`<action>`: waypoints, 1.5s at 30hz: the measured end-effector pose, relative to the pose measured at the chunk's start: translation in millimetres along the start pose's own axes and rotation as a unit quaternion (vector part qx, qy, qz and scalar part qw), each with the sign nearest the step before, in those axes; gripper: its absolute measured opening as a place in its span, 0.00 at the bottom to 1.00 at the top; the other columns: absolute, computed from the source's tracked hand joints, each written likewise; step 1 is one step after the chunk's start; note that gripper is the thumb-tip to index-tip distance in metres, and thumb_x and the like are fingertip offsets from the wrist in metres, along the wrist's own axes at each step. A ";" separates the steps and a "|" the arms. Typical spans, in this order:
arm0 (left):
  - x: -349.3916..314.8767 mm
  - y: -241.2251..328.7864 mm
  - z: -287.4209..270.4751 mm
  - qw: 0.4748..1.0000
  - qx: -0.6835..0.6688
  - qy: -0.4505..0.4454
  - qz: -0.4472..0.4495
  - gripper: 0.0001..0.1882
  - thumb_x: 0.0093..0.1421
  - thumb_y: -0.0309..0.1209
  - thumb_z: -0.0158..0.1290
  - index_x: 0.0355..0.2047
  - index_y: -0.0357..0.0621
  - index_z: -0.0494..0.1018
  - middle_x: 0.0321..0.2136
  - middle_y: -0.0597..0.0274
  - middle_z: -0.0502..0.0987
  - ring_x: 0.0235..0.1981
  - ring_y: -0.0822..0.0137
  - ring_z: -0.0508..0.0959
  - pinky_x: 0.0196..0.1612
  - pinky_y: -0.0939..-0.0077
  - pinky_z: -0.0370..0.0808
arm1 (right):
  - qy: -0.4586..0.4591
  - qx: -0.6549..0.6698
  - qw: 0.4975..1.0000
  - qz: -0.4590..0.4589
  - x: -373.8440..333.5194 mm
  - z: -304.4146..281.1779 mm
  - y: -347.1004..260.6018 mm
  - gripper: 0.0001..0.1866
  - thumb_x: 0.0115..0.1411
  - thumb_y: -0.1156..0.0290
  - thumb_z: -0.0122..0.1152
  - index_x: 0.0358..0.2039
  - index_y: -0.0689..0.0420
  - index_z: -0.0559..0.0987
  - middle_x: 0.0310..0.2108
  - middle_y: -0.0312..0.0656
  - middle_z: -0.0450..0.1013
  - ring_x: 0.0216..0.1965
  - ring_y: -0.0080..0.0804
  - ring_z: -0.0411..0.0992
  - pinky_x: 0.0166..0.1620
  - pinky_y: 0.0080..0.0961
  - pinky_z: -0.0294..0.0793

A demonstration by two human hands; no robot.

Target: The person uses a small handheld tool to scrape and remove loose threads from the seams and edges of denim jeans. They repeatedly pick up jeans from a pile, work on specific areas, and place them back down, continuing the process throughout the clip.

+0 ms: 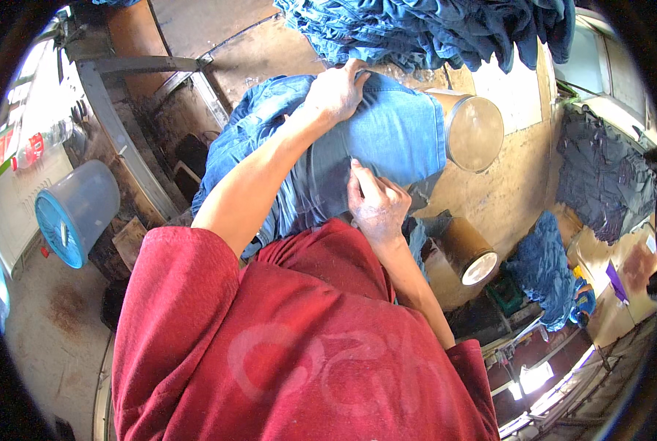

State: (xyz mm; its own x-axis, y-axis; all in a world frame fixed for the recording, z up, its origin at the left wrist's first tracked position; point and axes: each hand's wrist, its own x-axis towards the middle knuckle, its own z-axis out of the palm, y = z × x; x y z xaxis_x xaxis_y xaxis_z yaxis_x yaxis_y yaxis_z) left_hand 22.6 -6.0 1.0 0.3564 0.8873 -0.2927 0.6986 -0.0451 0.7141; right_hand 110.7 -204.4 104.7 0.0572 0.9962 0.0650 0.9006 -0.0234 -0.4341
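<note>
A blue denim garment lies spread in front of me, its light-blue part stretched smooth beside a wide tan cylinder. My left hand reaches across to the far edge of the denim, its fingers curled over that edge and gripping it. Closer to my body, my right hand is closed, thumb and index finger pinched at the near side of the light-blue part. A dark grey area borders the smooth part there. The rest of the denim lies bunched to the left, partly hidden by my left forearm.
A big heap of blue denim rises at the far side. On the right are a smaller brown cylinder, more denim and a dark crumpled sheet. To the left stand a metal frame and a translucent blue bucket.
</note>
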 end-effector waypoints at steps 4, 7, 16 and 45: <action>-0.1 0.9 -0.8 0.999 0.012 -0.022 -0.022 0.18 0.75 0.43 0.52 0.58 0.50 0.75 0.39 0.38 0.85 0.42 0.36 0.85 0.49 0.45 0.80 | -0.014 0.003 1.000 0.008 -24.1 -11.8 -1.6 0.15 0.57 0.73 0.72 0.46 0.50 0.87 0.22 0.38 0.79 0.21 0.34 0.78 0.26 0.32 0.76; 0.1 0.8 -1.0 1.000 0.016 -0.012 -0.017 0.18 0.75 0.43 0.52 0.58 0.50 0.75 0.38 0.38 0.85 0.41 0.36 0.85 0.49 0.44 0.80 | 0.040 0.080 0.996 0.027 -22.8 -9.9 -2.1 0.11 0.59 0.74 0.73 0.44 0.53 0.87 0.27 0.37 0.83 0.22 0.33 0.80 0.26 0.28 0.76; -0.3 -0.1 -1.0 1.000 0.016 -0.006 -0.005 0.18 0.75 0.44 0.52 0.59 0.50 0.74 0.38 0.37 0.85 0.41 0.35 0.85 0.48 0.44 0.80 | 0.019 -0.004 1.000 0.005 -7.8 1.1 0.4 0.08 0.59 0.76 0.73 0.40 0.53 0.88 0.24 0.39 0.82 0.20 0.34 0.79 0.25 0.30 0.76; -0.8 4.0 -4.2 0.999 0.015 -0.027 -0.022 0.18 0.75 0.44 0.50 0.58 0.51 0.76 0.41 0.39 0.85 0.43 0.37 0.85 0.50 0.46 0.80 | -0.039 0.025 0.998 0.035 -11.6 -12.7 3.3 0.04 0.60 0.79 0.71 0.37 0.58 0.86 0.28 0.42 0.84 0.24 0.36 0.83 0.28 0.30 0.79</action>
State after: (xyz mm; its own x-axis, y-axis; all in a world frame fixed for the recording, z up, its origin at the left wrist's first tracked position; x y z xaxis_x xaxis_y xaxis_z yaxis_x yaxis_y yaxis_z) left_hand 22.5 -4.9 6.7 0.3571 0.8631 -0.3572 0.7317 -0.0208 0.6813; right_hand 118.4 -217.2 113.9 0.0836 0.9958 -0.0368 0.8725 -0.0910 -0.4801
